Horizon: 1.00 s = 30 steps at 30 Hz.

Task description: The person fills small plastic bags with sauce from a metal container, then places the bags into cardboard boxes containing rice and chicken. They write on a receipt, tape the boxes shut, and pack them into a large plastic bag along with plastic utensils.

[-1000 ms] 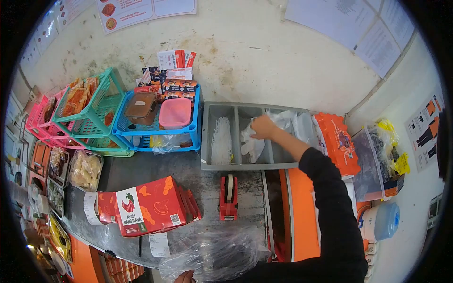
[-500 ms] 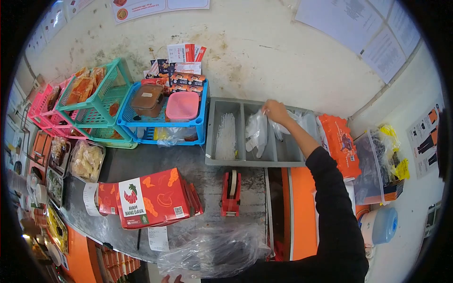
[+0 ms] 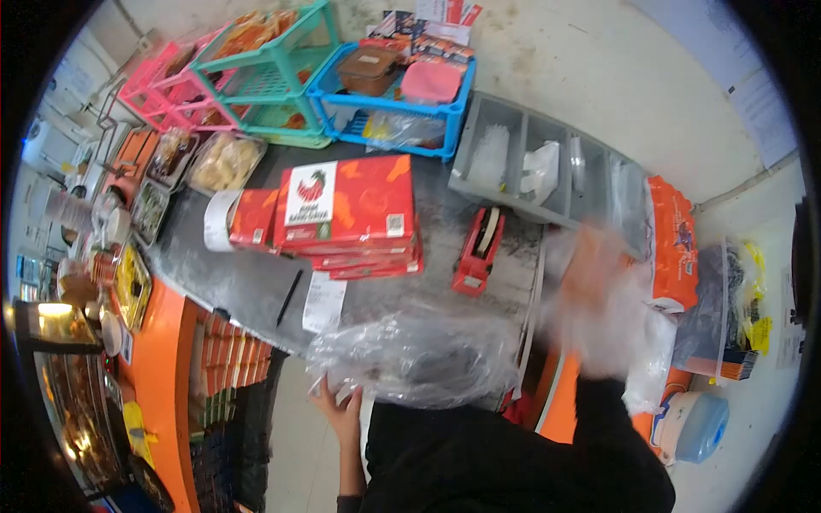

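My left hand (image 3: 342,412) is at the near left edge of a large clear plastic bag (image 3: 410,355), its fingers closed on the film. The bag lies crumpled along the counter's front edge. My right hand (image 3: 594,274), smeared by motion, is right of the tape dispenser (image 3: 479,250) with a translucent plastic bag (image 3: 629,329) in its grip, trailing around it. Behind it stands the grey divided tray (image 3: 462,175), holding white plastic pieces and bags. Red printed food boxes (image 3: 363,201) are stacked left of the dispenser.
A receipt (image 3: 325,301) and a black pen (image 3: 289,297) lie before the boxes. A blue basket (image 3: 389,128) and green rack (image 3: 282,85) stand at the back. An orange packet (image 3: 673,244) sits right of the tray, near a clear bin (image 3: 703,312).
My right hand has left the grey tray and come nearer and rightward with the plastic. My left hand shows more fully at the large bag. The view has turned and shifted.
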{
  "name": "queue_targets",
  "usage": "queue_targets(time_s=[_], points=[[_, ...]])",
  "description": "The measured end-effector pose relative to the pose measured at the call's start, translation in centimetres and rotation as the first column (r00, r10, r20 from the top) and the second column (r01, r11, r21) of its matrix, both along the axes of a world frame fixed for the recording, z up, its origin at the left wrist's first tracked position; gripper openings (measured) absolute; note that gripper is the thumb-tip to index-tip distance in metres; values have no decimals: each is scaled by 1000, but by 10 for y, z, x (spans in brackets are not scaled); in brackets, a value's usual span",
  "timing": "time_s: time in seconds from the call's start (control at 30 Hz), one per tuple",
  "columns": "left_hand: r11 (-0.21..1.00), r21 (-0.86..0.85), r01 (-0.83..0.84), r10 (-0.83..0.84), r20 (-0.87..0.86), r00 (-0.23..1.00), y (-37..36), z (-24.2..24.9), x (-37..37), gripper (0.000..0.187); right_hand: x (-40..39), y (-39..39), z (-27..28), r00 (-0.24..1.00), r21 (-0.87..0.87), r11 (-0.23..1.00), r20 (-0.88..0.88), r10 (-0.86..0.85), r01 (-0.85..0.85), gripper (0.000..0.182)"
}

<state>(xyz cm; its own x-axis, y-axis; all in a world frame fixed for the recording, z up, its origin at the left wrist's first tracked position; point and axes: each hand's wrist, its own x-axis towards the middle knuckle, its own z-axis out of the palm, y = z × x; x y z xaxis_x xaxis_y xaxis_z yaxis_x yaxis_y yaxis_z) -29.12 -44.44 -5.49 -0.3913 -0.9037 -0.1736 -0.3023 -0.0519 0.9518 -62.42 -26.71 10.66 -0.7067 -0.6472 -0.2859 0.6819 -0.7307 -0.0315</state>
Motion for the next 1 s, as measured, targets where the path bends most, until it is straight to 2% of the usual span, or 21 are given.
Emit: queue_targets(time_s=[0.03, 0.07, 0.1, 0.13, 0.2, 0.23, 0.27, 0.3, 0.33, 0.37, 0.4, 0.43, 0.5, 0.53, 0.6, 0.63, 0.7, 0.77, 0.83, 0.9, 1.0], points=[[1000, 3, -10, 10, -4, 1000, 3, -5, -3, 73, 29, 3, -33, 1000, -6, 1000, 8, 8, -8, 46], [1000, -4, -11, 11, 2, 1000, 3, -3, -6, 73, 63, -18, -48, 867, 169, 894, -225, 445, -415, 41], [1000, 4, -3, 3, -13, 1000, 3, -1, -10, 77, 95, -43, -62, 509, 414, 616, -348, 788, -670, 36], [1000, 11, 5, -5, -30, 1000, 1, 1, -12, 81, 124, -58, -85, 25, 665, 246, -323, 946, -705, 32], [995, -78, 65, -60, 63, 996, 2, 16, -8, 80, 169, -70, -204, 477, 486, 864, -733, 485, -131, 38], [979, -153, 133, -108, 166, 980, 1, 21, -3, 80, 168, -81, -221, 471, 481, 866, -737, 485, -138, 38], [937, -271, 221, -178, 174, 969, -2, 25, 1, 81, 169, -95, -223, 672, 663, 721, -630, 389, 204, 45], [935, -279, 218, -174, 174, 969, -6, 31, 5, 81, 169, -109, -222, 806, 793, 413, -558, 197, 448, 52], [933, -172, 315, -288, 164, 943, -8, 38, 9, 81, 170, -111, -219, 802, 788, 421, -564, 198, 450, 52], [910, -59, 410, -399, 144, 906, -11, 50, 10, 82, 173, -106, -190, 431, 737, 239, -591, 682, 633, 49], [877, -49, 478, -468, 138, 873, -15, 54, 11, 82, 176, -103, -164, -12, 556, 170, -276, 961, 814, 48], [878, -41, 477, -469, 134, 873, -20, 59, 12, 82, 181, -102, -153, -13, 558, 165, -266, 964, 814, 48], [819, 10, 573, -571, 112, 813, -31, 69, 9, 82, 185, -100, -133, -380, 489, 328, 7, 925, 809, 43], [798, -30, 602, -597, 109, 795, -37, 75, 9, 82, 181, -99, -119, -382, 491, 322, 24, 924, 809, 43], [790, 52, 611, -613, 83, 786, -51, 83, 9, 81, 164, -108, -81, -603, 607, 413, 142, 785, 679, 44], [775, 124, 620, -630, 66, 774, -57, 84, 11, 80, 156, -119, -54, -601, 610, 403, 152, 785, 682, 44], [768, -46, 639, -626, 156, 764, -65, 81, 13, 76, 131, -145, 4, -750, 990, -30, 125, 650, 140, 44], [731, -220, 646, -601, 241, 762, -73, 79, 13, 72, 97, -165, 42, -602, 909, 361, -173, 780, 207, 57], [653, -400, 643, -506, 401, 764, -78, 80, 16, 59, 61, -209, 73, -607, 286, 639, -201, 769, 714, 83], [718, -407, 565, -472, 312, 825, -80, 75, 10, 54, 25, -237, 56, -535, 190, 501, 254, 806, 844, 102], [807, -300, 508, -486, 151, 861, -88, 64, 2, 50, 7, -260, 44, -544, 347, 438, 325, 774, 829, 103]])
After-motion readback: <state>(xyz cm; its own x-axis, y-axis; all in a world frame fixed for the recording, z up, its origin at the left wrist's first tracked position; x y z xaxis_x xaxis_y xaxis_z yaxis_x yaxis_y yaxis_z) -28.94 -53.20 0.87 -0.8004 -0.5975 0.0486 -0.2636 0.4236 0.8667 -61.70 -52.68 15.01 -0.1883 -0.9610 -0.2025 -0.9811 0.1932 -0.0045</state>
